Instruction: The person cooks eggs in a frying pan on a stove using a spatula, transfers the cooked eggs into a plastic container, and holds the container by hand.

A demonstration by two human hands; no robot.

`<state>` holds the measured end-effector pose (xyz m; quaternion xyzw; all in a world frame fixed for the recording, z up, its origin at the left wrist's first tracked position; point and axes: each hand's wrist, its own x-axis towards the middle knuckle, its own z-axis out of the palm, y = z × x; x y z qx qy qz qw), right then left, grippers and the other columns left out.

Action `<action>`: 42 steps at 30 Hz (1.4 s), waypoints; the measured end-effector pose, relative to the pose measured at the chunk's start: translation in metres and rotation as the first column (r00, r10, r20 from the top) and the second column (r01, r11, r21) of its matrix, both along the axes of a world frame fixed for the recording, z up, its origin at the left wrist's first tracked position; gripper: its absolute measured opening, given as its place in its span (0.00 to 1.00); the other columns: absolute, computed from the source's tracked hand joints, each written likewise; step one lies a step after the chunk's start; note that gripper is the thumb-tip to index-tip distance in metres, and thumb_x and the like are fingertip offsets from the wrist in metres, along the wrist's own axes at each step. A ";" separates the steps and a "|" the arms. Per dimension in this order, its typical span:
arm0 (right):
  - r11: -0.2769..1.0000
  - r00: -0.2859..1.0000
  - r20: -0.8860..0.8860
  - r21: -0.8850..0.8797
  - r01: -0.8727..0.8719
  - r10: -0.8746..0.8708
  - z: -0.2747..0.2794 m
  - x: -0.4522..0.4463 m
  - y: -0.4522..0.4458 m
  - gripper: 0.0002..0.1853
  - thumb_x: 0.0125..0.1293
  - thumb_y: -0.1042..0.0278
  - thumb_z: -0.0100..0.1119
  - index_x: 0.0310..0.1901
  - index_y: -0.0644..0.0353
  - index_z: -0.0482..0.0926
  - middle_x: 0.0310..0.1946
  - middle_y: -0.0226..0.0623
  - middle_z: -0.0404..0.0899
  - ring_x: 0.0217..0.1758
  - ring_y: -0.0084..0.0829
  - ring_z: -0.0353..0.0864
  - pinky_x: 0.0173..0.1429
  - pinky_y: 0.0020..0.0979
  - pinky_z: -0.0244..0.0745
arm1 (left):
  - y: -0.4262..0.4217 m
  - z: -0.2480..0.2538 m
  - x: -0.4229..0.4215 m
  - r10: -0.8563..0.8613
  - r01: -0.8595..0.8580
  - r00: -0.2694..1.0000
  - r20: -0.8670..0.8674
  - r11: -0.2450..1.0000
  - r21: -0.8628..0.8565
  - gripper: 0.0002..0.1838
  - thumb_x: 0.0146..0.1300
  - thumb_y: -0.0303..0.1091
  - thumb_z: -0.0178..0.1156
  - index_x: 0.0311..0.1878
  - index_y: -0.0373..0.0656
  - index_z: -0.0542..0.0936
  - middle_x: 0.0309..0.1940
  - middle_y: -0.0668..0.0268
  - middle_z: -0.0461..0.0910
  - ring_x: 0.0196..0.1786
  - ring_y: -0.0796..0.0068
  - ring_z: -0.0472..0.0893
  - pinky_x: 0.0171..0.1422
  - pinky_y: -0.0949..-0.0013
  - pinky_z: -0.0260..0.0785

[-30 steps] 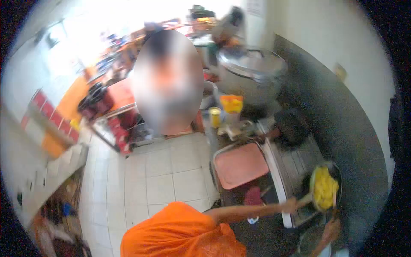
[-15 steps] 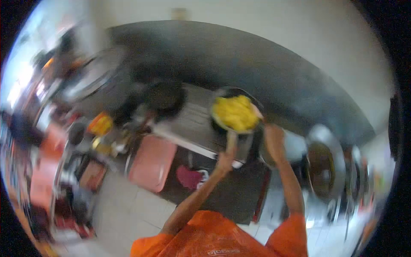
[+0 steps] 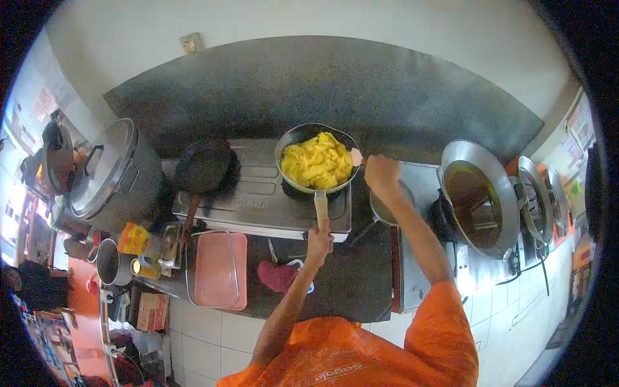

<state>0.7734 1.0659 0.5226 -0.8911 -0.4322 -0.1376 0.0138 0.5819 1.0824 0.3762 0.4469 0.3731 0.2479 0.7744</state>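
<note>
Apparently you're stirring: your left hand (image 3: pixel 318 246) grips the pale straight handle (image 3: pixel 321 209), your right hand (image 3: pixel 382 174) a pink-bladed spatula (image 3: pixel 356 157). Beyond them, soft yellow food (image 3: pixel 316 161) fills the round, dark-lined pan (image 3: pixel 298 137); the next stroke needs that handle steady.

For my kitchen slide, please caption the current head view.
Left hand gripping the handle of a frying pan, right hand holding a spatula beside the yellow food inside.
</note>
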 end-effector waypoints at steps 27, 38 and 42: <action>0.947 0.939 0.145 -0.123 -0.296 0.312 -0.075 -0.070 -0.002 0.08 0.54 0.74 0.50 0.34 0.68 0.75 0.25 0.40 0.79 0.28 0.33 0.82 0.27 0.35 0.77 | 0.007 -0.003 -0.005 -0.069 0.068 0.998 -0.017 0.997 -0.040 0.26 0.63 0.57 0.47 0.21 0.43 0.67 0.09 0.71 0.62 0.08 0.79 0.63 0.11 0.72 0.54; 1.000 1.000 0.003 0.010 -0.014 0.014 0.005 -0.009 -0.018 0.13 0.61 0.62 0.48 0.32 0.61 0.78 0.26 0.44 0.80 0.31 0.43 0.81 0.33 0.42 0.75 | 0.004 -0.001 -0.011 -0.056 0.053 0.997 0.058 0.998 0.043 0.26 0.62 0.57 0.49 0.22 0.41 0.67 0.09 0.70 0.64 0.08 0.78 0.65 0.11 0.73 0.57; 0.987 0.991 0.091 -0.136 -0.086 0.098 -0.013 0.072 0.003 0.17 0.61 0.57 0.45 0.29 0.61 0.80 0.26 0.44 0.80 0.29 0.44 0.81 0.36 0.45 0.75 | 0.006 -0.011 -0.007 -0.041 0.041 0.999 0.029 0.999 -0.005 0.27 0.61 0.57 0.50 0.21 0.41 0.67 0.09 0.70 0.64 0.08 0.78 0.65 0.10 0.73 0.56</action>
